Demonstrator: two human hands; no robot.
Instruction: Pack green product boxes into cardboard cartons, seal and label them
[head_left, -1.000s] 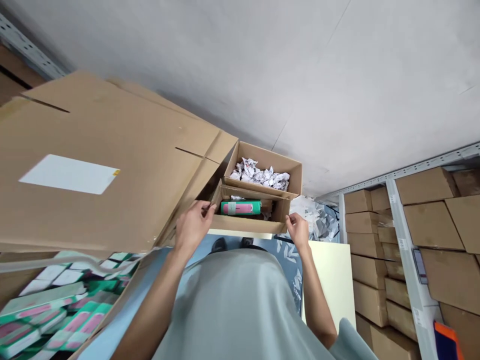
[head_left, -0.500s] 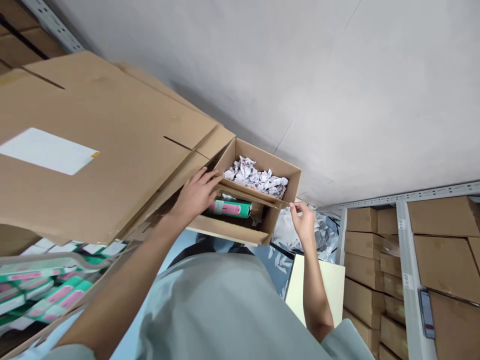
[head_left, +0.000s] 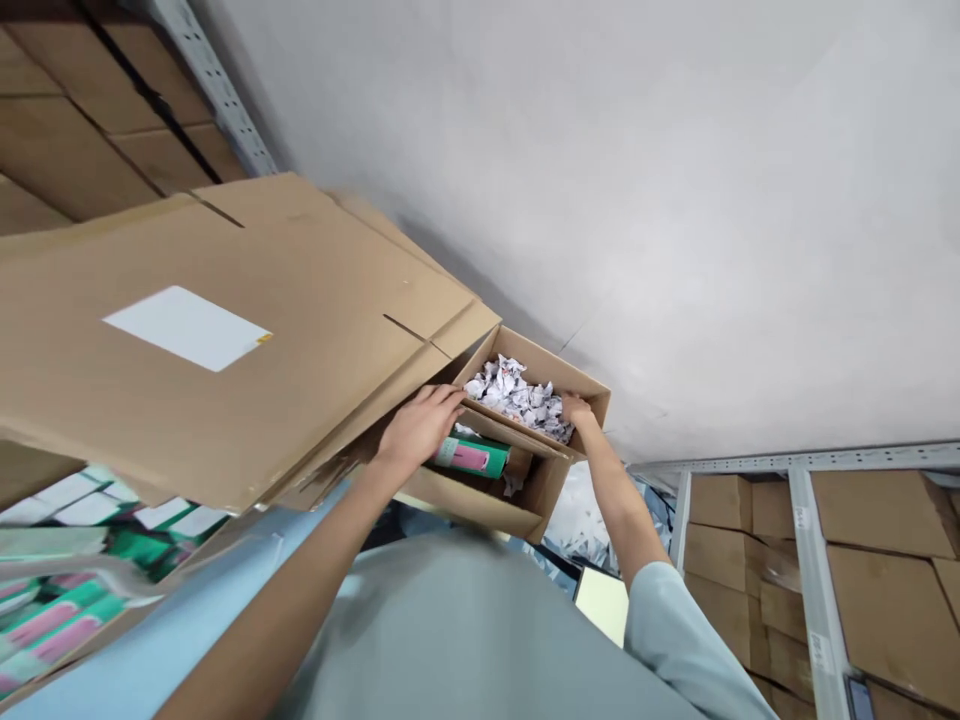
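Crumpled paper (head_left: 521, 398) fills the far cardboard box (head_left: 551, 362). My right hand (head_left: 576, 408) reaches in at that box's right end, touching the paper; its fingertips are hidden. My left hand (head_left: 424, 425) rests at the left end where the two boxes meet, fingers stretched out toward the rim, holding nothing visible. Against the far box stands a nearer open cardboard box (head_left: 480, 500). Inside it lies a green and pink package (head_left: 472, 455), with a little crumpled paper near it.
Large flattened cardboard sheets (head_left: 315, 300) with a white label lie at left. Below them, a carton holds several green and pink packages (head_left: 67, 620). Stacked cartons (head_left: 885, 510) fill a metal rack at right. A grey wall (head_left: 637, 200) rises behind.
My right hand has moved from the nearer box's right rim into the far box's paper. My left hand stays by the left end of the boxes. The view has shifted.
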